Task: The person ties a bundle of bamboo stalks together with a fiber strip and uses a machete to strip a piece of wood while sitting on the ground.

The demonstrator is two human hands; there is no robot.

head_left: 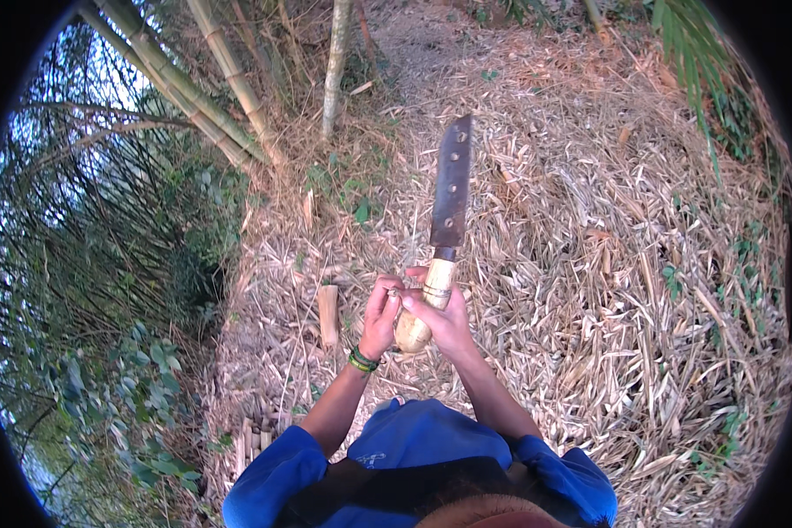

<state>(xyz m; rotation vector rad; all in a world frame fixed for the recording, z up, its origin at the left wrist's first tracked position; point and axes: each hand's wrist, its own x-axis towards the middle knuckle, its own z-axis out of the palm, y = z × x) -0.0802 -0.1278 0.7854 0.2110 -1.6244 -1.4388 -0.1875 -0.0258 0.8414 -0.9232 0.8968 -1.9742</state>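
A machete (452,189) with a broad dark blade and a row of holes points away from me, its tip up and slightly right. Its pale, thick wooden handle (411,331) is gripped by my right hand (449,319), thumb across the front. Thin cord or wire (436,291) rings the handle near the blade end. Just left of the handle, my left hand (381,319) is closed in a pinch, its fingertips close to the right thumb. Something small shows at those fingertips, too tiny to name. Green and dark bands circle my left wrist.
Dry bamboo leaves (572,290) litter the ground. A short cut piece of wood (328,315) lies left of my hands. Tall bamboo stems (229,75) rise at the far left, with dense green bushes (106,273) below. Cut stubs (253,437) lie near my left elbow.
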